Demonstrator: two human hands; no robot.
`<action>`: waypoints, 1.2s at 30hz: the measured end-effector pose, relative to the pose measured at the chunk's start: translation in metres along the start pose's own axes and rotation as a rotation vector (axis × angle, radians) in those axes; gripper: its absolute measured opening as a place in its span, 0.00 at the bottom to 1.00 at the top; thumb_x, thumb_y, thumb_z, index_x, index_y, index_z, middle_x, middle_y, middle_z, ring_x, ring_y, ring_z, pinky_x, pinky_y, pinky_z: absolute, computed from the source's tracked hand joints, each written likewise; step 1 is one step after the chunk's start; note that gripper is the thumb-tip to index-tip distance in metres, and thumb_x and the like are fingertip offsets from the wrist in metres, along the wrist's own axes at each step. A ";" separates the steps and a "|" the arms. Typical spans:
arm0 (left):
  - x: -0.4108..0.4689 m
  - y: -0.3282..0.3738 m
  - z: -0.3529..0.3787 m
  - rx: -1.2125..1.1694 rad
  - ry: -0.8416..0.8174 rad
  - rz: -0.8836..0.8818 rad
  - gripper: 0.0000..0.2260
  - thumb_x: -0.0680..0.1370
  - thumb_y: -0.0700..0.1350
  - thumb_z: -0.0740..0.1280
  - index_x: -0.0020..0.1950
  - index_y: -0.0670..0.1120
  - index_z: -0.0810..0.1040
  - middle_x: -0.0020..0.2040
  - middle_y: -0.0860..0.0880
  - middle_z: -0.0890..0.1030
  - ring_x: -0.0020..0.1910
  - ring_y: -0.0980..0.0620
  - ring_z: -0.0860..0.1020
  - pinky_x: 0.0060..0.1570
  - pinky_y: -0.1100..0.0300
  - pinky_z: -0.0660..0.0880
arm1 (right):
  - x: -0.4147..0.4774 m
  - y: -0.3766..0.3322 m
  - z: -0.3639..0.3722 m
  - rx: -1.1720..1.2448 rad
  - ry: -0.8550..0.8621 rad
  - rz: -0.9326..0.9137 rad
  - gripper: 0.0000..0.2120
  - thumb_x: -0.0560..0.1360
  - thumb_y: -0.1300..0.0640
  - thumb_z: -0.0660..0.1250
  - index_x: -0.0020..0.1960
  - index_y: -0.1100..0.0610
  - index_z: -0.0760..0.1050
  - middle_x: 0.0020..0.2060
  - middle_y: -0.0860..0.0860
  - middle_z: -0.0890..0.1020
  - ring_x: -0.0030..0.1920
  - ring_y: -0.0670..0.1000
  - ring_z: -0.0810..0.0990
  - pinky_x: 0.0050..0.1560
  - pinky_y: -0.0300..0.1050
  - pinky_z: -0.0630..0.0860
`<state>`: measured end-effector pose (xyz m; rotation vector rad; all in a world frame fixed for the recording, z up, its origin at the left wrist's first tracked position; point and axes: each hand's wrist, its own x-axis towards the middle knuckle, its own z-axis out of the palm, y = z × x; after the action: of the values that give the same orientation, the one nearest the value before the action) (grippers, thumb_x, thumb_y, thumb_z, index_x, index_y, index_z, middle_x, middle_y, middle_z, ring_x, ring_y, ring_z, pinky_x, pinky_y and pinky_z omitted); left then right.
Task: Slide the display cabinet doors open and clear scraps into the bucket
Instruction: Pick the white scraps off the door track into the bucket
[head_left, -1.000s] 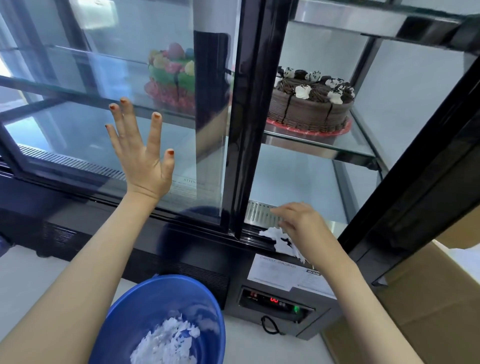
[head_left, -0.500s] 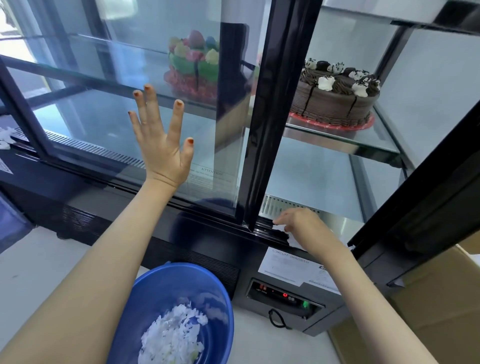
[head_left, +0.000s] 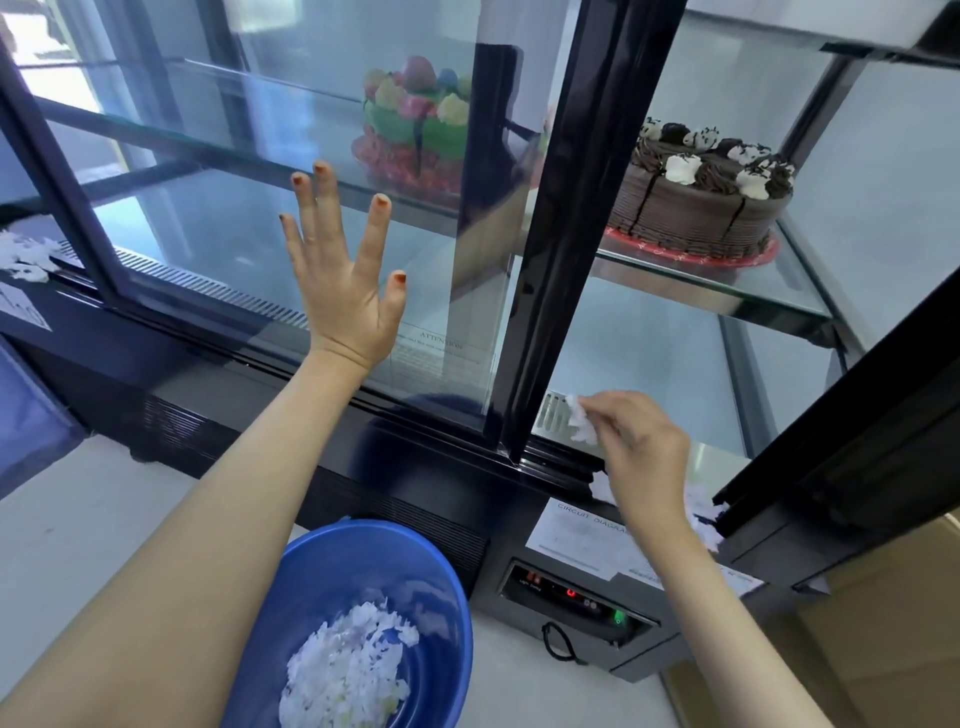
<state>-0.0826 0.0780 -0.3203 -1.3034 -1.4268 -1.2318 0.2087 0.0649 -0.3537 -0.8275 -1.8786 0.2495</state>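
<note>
My left hand (head_left: 345, 270) presses flat, fingers spread, on the glass of the sliding door (head_left: 218, 218) of the black display cabinet. The door's black frame edge (head_left: 561, 260) stands mid-cabinet, leaving the right side open. My right hand (head_left: 641, 447) pinches a white paper scrap (head_left: 581, 425) just above the door track at the cabinet's lower sill. More white scraps (head_left: 701, 512) lie on the sill under and right of that hand. A blue bucket (head_left: 426, 582) sits on the floor below, holding a heap of white scraps (head_left: 348, 670).
A chocolate cake (head_left: 696, 202) stands on the open glass shelf, a colourful cake (head_left: 415, 124) behind the glass. More scraps (head_left: 23, 254) lie at the far left sill. A control panel (head_left: 571, 597) is under the sill. A cardboard box (head_left: 883, 623) is at the right.
My right hand has lifted off the sill with a white scrap pinched in its fingers. My left hand stays flat on the glass. The view has shifted left a little.
</note>
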 end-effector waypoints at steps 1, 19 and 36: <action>0.000 0.000 0.000 -0.003 -0.001 0.001 0.24 0.79 0.61 0.41 0.75 0.61 0.44 0.71 0.35 0.53 0.75 0.51 0.39 0.72 0.43 0.43 | -0.012 -0.013 0.007 0.064 0.013 0.009 0.06 0.72 0.62 0.67 0.44 0.61 0.83 0.39 0.47 0.80 0.42 0.45 0.77 0.47 0.31 0.73; 0.003 -0.002 -0.002 0.007 -0.009 -0.011 0.23 0.79 0.60 0.41 0.75 0.61 0.42 0.70 0.28 0.59 0.71 0.33 0.51 0.72 0.45 0.42 | -0.122 -0.005 0.082 0.065 -0.678 -0.088 0.15 0.71 0.70 0.68 0.55 0.60 0.81 0.57 0.54 0.80 0.57 0.49 0.76 0.60 0.38 0.72; 0.000 -0.003 -0.002 0.001 0.001 -0.015 0.23 0.80 0.60 0.42 0.75 0.61 0.43 0.70 0.28 0.58 0.74 0.50 0.43 0.72 0.46 0.41 | -0.035 0.034 -0.068 -0.543 -0.487 0.243 0.16 0.66 0.72 0.74 0.52 0.63 0.82 0.38 0.57 0.79 0.37 0.59 0.77 0.34 0.47 0.74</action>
<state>-0.0855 0.0758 -0.3207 -1.2931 -1.4385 -1.2420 0.2906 0.0548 -0.3653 -1.4713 -2.3444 0.0891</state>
